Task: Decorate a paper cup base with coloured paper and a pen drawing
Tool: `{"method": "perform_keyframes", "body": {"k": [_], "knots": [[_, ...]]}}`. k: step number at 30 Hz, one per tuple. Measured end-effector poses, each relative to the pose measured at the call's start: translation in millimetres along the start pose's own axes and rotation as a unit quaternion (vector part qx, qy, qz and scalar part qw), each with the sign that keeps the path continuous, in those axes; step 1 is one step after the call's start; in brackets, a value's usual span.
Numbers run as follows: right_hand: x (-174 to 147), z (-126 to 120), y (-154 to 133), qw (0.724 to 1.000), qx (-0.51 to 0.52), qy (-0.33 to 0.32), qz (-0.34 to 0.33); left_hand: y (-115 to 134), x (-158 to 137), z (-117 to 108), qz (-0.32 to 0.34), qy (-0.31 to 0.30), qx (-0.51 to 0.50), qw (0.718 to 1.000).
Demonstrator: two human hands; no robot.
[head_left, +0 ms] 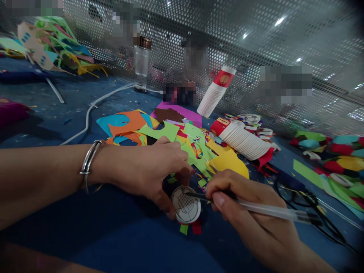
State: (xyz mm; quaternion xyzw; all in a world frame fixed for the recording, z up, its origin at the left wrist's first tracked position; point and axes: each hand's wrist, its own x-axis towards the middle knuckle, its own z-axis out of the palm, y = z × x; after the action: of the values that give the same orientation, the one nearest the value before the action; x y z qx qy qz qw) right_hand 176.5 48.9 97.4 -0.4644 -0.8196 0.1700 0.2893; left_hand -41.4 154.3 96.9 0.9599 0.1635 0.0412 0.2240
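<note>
My left hand, with a silver bangle at its wrist, is closed around a small paper cup. The round white end of the cup faces me and carries dark lines crossing in a grid inside a circle. In my right hand is a pen with a clear barrel, its dark tip at the grid. Green and red paper pieces show just below the cup; whether they are joined to it I cannot tell. A thin metal tip shows above my right fingers, its kind unclear.
Coloured paper scraps lie beyond my hands. One cup stack lies on its side; another cup stack stands tilted. A glass bottle, white cable, black-framed glasses and perforated screen are around.
</note>
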Motion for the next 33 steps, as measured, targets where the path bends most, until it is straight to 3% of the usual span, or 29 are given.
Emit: {"method": "perform_keyframes", "body": {"k": [26,33], "knots": [[-2.5,0.2,5.2,1.000,-0.017,0.023,-0.012,-1.9,-0.4,1.3,0.000,-0.008,-0.006,1.000],[-2.8,-0.3,2.8,1.000,-0.022,0.003,-0.006,-0.3,0.5,-0.1,-0.002,-0.008,-0.013,1.000]]}}
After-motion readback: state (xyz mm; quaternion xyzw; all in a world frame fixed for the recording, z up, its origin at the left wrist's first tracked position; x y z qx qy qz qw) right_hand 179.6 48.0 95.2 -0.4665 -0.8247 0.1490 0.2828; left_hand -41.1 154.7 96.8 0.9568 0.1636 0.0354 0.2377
